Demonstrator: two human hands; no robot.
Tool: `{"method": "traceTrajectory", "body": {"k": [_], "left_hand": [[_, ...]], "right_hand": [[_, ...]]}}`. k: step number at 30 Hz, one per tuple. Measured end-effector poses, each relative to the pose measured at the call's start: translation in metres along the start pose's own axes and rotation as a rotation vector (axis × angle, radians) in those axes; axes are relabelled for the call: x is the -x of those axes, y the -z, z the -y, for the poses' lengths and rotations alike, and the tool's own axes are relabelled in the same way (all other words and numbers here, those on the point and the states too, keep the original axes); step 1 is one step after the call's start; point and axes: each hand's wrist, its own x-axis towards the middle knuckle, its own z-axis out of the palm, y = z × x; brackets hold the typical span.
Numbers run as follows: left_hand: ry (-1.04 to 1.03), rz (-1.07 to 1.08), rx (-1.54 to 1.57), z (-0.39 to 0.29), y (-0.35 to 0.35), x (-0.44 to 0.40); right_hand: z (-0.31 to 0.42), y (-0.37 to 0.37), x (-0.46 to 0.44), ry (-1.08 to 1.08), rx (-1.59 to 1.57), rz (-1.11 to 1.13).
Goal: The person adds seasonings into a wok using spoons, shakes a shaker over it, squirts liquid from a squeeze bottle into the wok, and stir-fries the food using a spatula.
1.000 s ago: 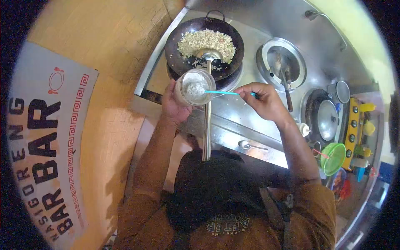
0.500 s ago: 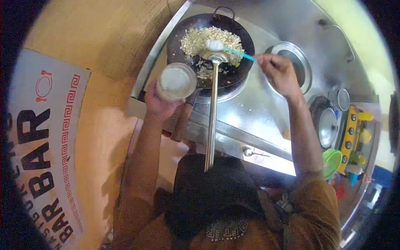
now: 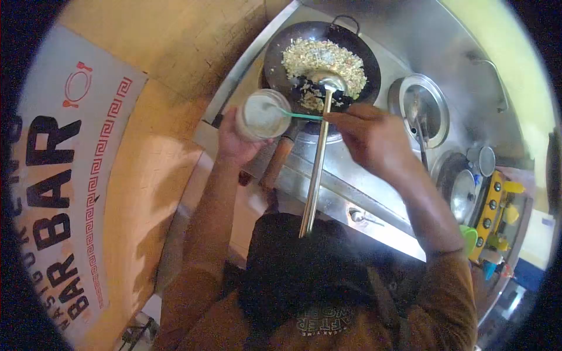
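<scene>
My left hand (image 3: 237, 140) is closed round a clear jar of white powder (image 3: 260, 120), held just in front of the wok's near left rim. Pinched in my right hand (image 3: 372, 137) is a thin turquoise spoon (image 3: 304, 116), its bowl end inside the jar. Behind them, the dark wok (image 3: 278, 64) holds chopped, pale food (image 3: 322, 58) with a white patch of powder on top. A long-handled metal ladle (image 3: 319, 158) rests with its head in the food and its handle slanting toward my body.
To the right of the wok is a round metal pot (image 3: 418, 105) with utensils in it. A small spoon (image 3: 363, 216) lies on the front ledge. Farther right are a lidded pan (image 3: 462, 193), a green basket (image 3: 469, 238) and yellow bottles. A lettered banner (image 3: 76, 175) hangs left.
The turquoise spoon first carried white powder over the wok, then came back into the jar. A white patch now shows on the food. The view has shifted, moving the wok rightward in the frame.
</scene>
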Motion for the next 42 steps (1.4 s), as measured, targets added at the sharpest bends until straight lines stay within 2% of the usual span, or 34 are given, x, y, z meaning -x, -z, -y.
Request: {"method": "traceTrajectory", "body": {"k": [2, 3, 4, 5, 6, 9, 10, 14, 17, 21, 24, 27, 30, 32, 35, 38, 40, 42], "left_hand": [[0.018, 0.009, -0.028, 0.005, 0.000, -0.006], [0.032, 0.014, -0.040, 0.010, -0.007, -0.011], [-0.013, -0.174, -0.066, 0.017, -0.020, -0.012], [-0.024, -0.169, -0.086, 0.021, -0.021, -0.013], [-0.030, -0.162, -0.108, 0.024, -0.021, -0.014], [-0.004, -0.163, -0.125, 0.031, -0.026, -0.021], [0.012, -0.168, -0.122, 0.033, -0.028, -0.023], [0.057, -0.144, -0.089, 0.036, -0.022, -0.028], [0.062, -0.165, -0.134, 0.040, -0.024, -0.035], [0.095, -0.190, -0.167, 0.043, -0.026, -0.041], [0.116, -0.157, -0.184, 0.040, -0.027, -0.049], [0.113, -0.120, -0.156, 0.033, -0.023, -0.053], [0.067, -0.123, -0.136, 0.014, -0.011, -0.049], [-0.008, -0.164, -0.165, 0.006, -0.010, -0.041], [0.003, -0.138, -0.107, -0.007, 0.000, -0.030], [-0.021, -0.081, -0.085, -0.010, -0.005, -0.018], [0.010, -0.140, -0.080, -0.010, 0.004, -0.013], [0.010, -0.162, -0.079, -0.008, 0.012, -0.009]], "right_hand": [[0.005, -0.017, 0.000, -0.043, 0.051, 0.000], [0.002, -0.021, 0.003, -0.055, -0.023, -0.006], [-0.002, -0.025, 0.007, -0.069, -0.098, -0.007], [-0.006, -0.029, 0.011, -0.085, -0.174, -0.006], [-0.010, -0.031, 0.014, -0.203, -0.296, 0.073], [-0.031, -0.041, 0.030, -0.388, -0.654, 0.065], [-0.039, -0.046, 0.038, -0.357, -0.706, -0.008], [-0.049, -0.054, 0.066, -0.528, -0.918, -0.068], [-0.047, -0.059, 0.074, -0.464, -0.851, -0.112], [-0.052, -0.058, 0.078, -0.494, -0.875, -0.139], [-0.054, -0.045, 0.078, -0.599, -0.869, -0.069], [-0.069, -0.037, 0.075, -0.610, -0.909, -0.182], [-0.086, -0.010, 0.055, -0.805, -0.833, -0.281], [-0.134, -0.018, 0.038, -0.681, -0.452, -0.226], [-0.183, -0.045, 0.020, -0.563, 0.520, -0.163], [-0.130, -0.010, 0.012, -0.397, 0.325, -0.389], [-0.070, 0.004, 0.017, -0.255, 0.099, -0.316], [-0.015, 0.002, 0.018, -0.046, 0.000, -0.199]]}}
